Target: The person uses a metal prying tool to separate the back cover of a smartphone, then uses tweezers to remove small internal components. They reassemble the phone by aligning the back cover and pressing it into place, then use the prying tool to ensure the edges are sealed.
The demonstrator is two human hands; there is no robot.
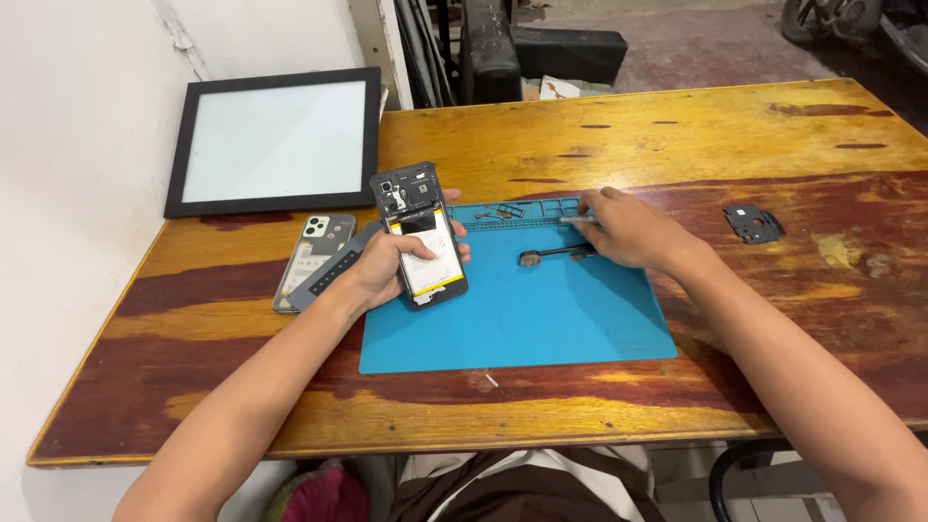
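Phone with its back off sits left of middle in the frame, held tight in the left hand over the blue mat, while the right hand pinches thin tweezers that likely go to the phone's small parts.

The left hand holds an open phone. The right hand pinches a thin tool over the blue mat.
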